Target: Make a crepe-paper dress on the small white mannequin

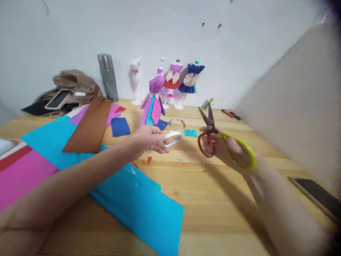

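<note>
My left hand (pixel 150 139) pinches a thin white roll of tape (pixel 174 138) by its left side, above the middle of the wooden table (pixel 207 213). In my right hand (pixel 217 144) is a pair of scissors (pixel 210 128) with one orange and one yellow handle loop. The blades point up and stand apart. A second tape roll (pixel 177 123) lies on the table just behind the one I hold. Near it is a small crumpled turquoise scrap (pixel 190 132). Beneath my left forearm spreads a large sheet of turquoise paper (pixel 149 206).
Small dress forms in coloured outfits (pixel 172 80) stand along the wall, with a bare white one (pixel 135 71) beside a grey flask (pixel 108 78). Brown paper (pixel 87 124) and a blue square (pixel 120 127) lie left. A phone (pixel 317 195) rests at right.
</note>
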The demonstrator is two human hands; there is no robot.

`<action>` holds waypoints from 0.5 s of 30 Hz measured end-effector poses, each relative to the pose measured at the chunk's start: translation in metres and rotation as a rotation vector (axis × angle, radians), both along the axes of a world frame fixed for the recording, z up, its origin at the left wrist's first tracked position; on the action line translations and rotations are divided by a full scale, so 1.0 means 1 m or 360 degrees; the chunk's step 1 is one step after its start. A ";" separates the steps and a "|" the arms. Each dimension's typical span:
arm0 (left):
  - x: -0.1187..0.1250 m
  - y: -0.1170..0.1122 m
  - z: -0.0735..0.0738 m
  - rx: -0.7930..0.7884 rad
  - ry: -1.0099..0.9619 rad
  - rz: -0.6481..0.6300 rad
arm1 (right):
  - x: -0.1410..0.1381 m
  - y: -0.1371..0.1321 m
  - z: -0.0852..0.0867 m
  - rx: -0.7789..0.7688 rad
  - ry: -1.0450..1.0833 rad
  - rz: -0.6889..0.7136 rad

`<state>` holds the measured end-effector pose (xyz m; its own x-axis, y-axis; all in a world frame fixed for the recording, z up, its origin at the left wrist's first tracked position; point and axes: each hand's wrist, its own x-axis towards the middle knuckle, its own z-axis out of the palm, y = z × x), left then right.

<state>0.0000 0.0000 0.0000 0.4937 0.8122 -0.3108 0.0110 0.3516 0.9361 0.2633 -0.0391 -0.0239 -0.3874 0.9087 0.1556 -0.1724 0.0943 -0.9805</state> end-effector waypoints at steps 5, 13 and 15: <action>0.001 0.000 -0.005 -0.0007 -0.0021 0.0048 | -0.027 -0.028 0.003 -0.0415 -0.0156 0.0579; 0.009 -0.007 0.001 0.0031 0.0105 0.0156 | -0.035 -0.023 -0.007 -0.0788 -0.0097 0.0555; 0.010 -0.008 0.001 0.0035 0.0130 0.0177 | -0.037 -0.023 -0.006 -0.0841 -0.0100 0.0531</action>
<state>0.0099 -0.0079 0.0014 0.3740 0.8675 -0.3280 0.0496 0.3345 0.9411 0.2267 -0.0618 -0.0295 -0.6573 0.6852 -0.3139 -0.0493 -0.4546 -0.8893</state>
